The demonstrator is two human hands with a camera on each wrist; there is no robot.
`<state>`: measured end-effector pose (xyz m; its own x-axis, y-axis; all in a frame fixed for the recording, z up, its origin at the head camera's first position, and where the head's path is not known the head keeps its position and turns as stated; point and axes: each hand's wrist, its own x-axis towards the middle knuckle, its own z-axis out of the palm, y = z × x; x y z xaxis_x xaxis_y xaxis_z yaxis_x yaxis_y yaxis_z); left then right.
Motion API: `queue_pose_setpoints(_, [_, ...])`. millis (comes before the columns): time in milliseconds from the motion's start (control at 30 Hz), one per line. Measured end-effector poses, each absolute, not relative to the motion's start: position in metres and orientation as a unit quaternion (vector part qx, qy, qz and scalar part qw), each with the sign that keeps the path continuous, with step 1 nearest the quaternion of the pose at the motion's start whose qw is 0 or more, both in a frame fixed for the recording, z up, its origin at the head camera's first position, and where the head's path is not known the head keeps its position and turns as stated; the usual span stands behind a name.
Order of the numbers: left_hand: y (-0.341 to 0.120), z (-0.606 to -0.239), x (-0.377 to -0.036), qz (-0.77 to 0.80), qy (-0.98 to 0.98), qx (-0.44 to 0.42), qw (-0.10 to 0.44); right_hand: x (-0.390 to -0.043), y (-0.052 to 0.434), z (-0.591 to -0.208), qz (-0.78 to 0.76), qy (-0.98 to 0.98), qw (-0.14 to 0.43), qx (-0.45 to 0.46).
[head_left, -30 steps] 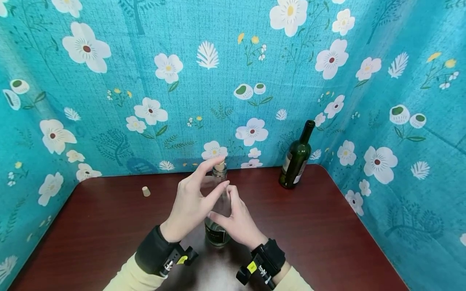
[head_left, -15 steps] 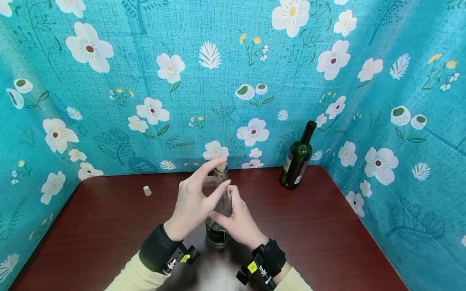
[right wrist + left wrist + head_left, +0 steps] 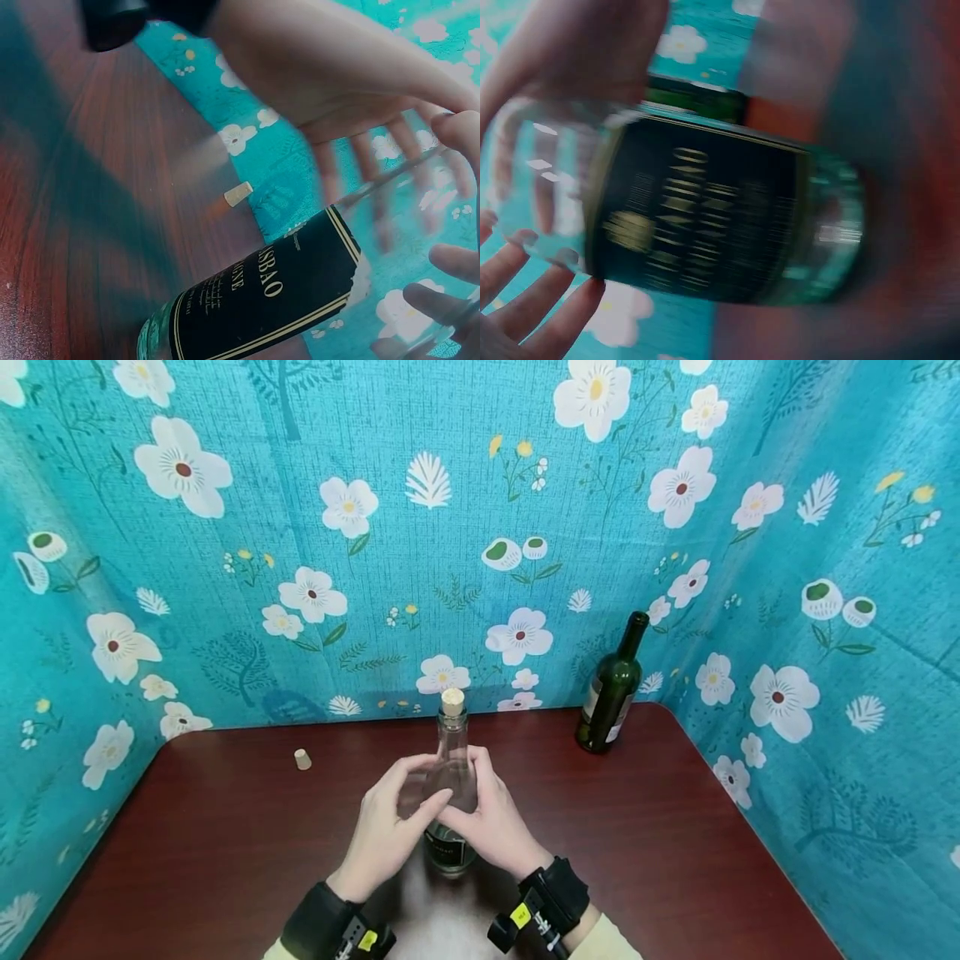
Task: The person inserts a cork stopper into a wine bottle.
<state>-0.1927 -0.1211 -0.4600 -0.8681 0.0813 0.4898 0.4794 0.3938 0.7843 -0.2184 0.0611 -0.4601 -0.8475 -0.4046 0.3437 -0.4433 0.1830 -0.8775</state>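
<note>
Clear bottle (image 3: pixel 452 777) upright at centre of surface (image 3: pixel 225 843), cork (image 3: pixel 452 700) seated in neck. Left hand (image 3: pixel 386 835) at its 9 o'clock, right hand (image 3: pixel 491 822) at 3 o'clock; fingers of both wrapped around the shoulder. Loose cork (image 3: pixel 302 760) at 10 o'clock, green bottle (image 3: pixel 611 693) at 2 o'clock.

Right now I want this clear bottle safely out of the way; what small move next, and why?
Probably steady it, then slide it aside: both the left hand and right hand wrap the clear bottle, its cork is seated, and it stands upright on the table.
</note>
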Motion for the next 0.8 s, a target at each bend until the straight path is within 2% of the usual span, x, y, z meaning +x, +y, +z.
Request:
queue_pose_setpoints(200, [-0.126, -0.492, -0.181, -0.539, -0.82, -0.142, 0.13, -0.217, 0.06, -0.46, 0.578, -0.771, 0.02, 0.266])
queue_pose_setpoints(300, [-0.124, -0.5, -0.18, -0.513, -0.839, -0.138, 0.117, -0.217, 0.058, -0.459, 0.585, -0.768, 0.012, 0.261])
queue_pose_setpoints(500, [-0.118, -0.505, -0.182, -0.486, -0.853, -0.138, 0.135, -0.217, 0.059, -0.462, 0.588, -0.768, 0.018, 0.253])
queue_pose_setpoints(800, [-0.113, -0.509, -0.179, -0.479, -0.857, -0.117, 0.15, -0.213, 0.065, -0.492, 0.546, -0.811, 0.016, 0.209])
